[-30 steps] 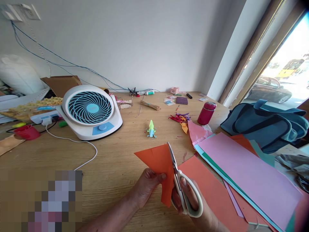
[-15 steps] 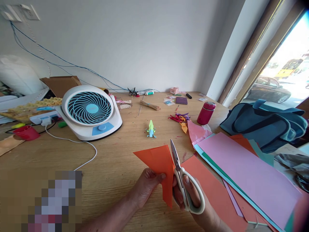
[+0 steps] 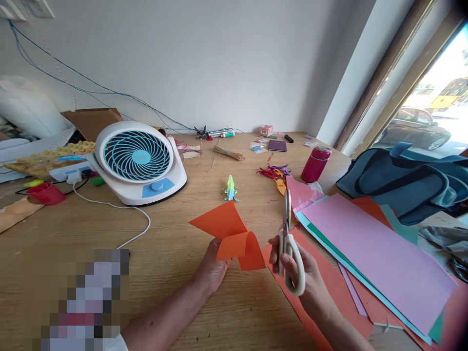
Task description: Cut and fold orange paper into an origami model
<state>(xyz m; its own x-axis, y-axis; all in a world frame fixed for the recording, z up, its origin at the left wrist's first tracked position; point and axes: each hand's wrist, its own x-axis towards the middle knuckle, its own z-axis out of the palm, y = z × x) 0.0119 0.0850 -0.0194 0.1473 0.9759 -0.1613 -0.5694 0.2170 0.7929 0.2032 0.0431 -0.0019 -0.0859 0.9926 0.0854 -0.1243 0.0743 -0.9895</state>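
Observation:
Orange paper [image 3: 223,219] is held up over the table by my left hand [image 3: 215,268], whose fingers are closed on its lower part. One flap of the paper curls over and another hangs to the right. My right hand [image 3: 292,265] grips white-handled scissors [image 3: 294,258], their blades pointing up and apart from the paper. Under my right hand lies a larger orange sheet [image 3: 310,312]. A small green and blue paper figure [image 3: 230,187] stands just beyond the held paper.
A white fan [image 3: 137,156] and its cable stand at the left. Stacked coloured paper [image 3: 369,248], a blue bag [image 3: 398,180] and a dark pink bottle [image 3: 316,164] are at the right. Paper scraps [image 3: 276,173] and a stick bundle [image 3: 228,153] lie farther back.
The orange paper has turned and opened out, with a flap now curled over my left hand. My right hand has moved the scissors right, away from the paper, and their blades look closer together.

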